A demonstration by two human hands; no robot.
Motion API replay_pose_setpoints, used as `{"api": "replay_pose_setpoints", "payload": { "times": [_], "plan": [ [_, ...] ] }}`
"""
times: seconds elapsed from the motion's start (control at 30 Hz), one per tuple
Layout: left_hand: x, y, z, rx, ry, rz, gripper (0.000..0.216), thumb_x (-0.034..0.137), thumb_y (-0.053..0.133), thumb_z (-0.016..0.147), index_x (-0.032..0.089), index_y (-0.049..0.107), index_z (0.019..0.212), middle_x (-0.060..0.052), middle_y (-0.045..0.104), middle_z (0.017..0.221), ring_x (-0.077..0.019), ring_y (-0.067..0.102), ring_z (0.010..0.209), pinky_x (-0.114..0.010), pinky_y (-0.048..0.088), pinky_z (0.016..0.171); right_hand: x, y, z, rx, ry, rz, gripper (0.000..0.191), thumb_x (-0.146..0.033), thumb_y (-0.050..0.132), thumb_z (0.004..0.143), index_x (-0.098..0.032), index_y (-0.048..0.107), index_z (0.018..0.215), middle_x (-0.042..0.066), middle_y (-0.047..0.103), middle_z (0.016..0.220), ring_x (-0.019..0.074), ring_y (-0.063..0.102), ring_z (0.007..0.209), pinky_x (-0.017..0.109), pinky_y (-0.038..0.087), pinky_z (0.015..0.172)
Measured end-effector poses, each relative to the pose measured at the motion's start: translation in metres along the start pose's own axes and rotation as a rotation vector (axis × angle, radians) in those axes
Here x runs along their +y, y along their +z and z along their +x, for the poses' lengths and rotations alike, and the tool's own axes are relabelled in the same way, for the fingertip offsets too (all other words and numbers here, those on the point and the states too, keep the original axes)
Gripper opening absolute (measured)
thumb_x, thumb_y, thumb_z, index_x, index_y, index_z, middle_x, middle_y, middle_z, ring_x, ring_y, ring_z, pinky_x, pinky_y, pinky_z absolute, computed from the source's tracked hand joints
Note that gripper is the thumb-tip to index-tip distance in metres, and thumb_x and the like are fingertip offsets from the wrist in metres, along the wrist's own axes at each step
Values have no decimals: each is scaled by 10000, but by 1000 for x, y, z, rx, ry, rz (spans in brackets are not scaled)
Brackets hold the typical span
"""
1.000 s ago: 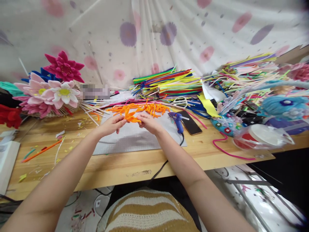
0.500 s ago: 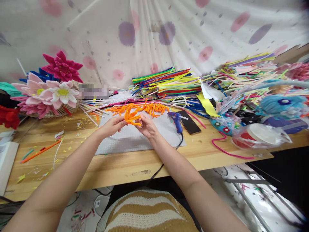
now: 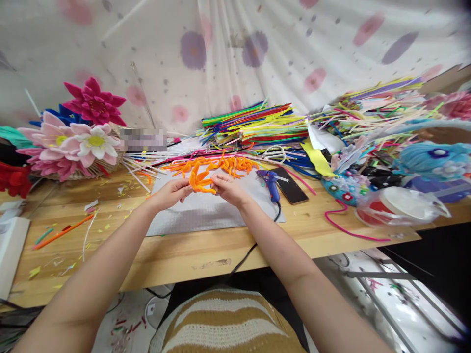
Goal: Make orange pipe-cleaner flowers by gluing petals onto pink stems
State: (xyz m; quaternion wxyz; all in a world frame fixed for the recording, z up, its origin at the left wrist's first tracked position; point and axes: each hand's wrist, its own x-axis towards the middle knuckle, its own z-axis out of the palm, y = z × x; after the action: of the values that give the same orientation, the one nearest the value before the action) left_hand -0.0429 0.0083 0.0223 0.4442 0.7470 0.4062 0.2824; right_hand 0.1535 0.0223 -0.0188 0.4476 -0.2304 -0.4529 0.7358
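Note:
Between my two hands, above the grey cutting mat (image 3: pixel 172 220), is an orange pipe-cleaner flower (image 3: pixel 199 180) with several pointed petals. My left hand (image 3: pixel 172 192) pinches its left side. At the right side, the fingers of my right hand (image 3: pixel 228 189) are closed on a petal. Just behind lie more orange pipe-cleaner pieces (image 3: pixel 235 165), spread along the mat's far edge. A blue hot glue gun (image 3: pixel 271 184) rests on the mat's right side, beside a dark phone (image 3: pixel 292 186).
Bundled coloured pipe cleaners (image 3: pixel 257 125) and white-handled scissors (image 3: pixel 275 154) lie at the back. Finished pink flowers (image 3: pixel 93 103) stand at the left. A bagged white-and-red container (image 3: pixel 397 206) and a pink pipe cleaner (image 3: pixel 353 235) are at the right. The glue gun's cord (image 3: pixel 245 257) hangs over the front edge.
My right hand has shifted slightly on the orange flower, its fingers now more together at the petal's edge. The flower is turned a little, showing its petals more openly. My left hand barely moved.

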Motion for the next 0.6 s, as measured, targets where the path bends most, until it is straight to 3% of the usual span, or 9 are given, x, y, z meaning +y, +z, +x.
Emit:
{"api": "replay_pose_setpoints", "payload": {
  "times": [0.17,0.3,0.47,0.6],
  "plan": [
    [1,2,0,9,47,-32,388,490,575,713,167,482,519,23,434,468,-74,408,436,-194,377,433,10,3,3,15,-59,141,329,-383,676,690,-179,424,634,-70,379,496,54,320,476,195,235,491],
    [-4,0,0,38,49,-73,376,479,606,690,163,518,507,12,471,464,-81,431,444,-198,380,441,5,1,4,-7,-26,40,354,-426,641,733,-175,427,604,-68,352,475,54,282,454,203,209,473],
    [-4,1,-2,82,4,-142,296,448,685,611,166,610,565,-2,556,514,-96,494,477,-211,430,480,-1,-6,5,-44,-46,3,492,-622,504,753,-169,480,562,-53,353,449,57,285,425,209,202,444],
    [-4,3,-1,103,-46,-122,259,412,724,563,170,690,649,-23,653,608,-124,563,553,-236,470,555,5,-7,5,-27,-53,-3,472,-628,566,699,-169,512,602,-53,388,471,57,316,432,207,221,444]
  ]
}}
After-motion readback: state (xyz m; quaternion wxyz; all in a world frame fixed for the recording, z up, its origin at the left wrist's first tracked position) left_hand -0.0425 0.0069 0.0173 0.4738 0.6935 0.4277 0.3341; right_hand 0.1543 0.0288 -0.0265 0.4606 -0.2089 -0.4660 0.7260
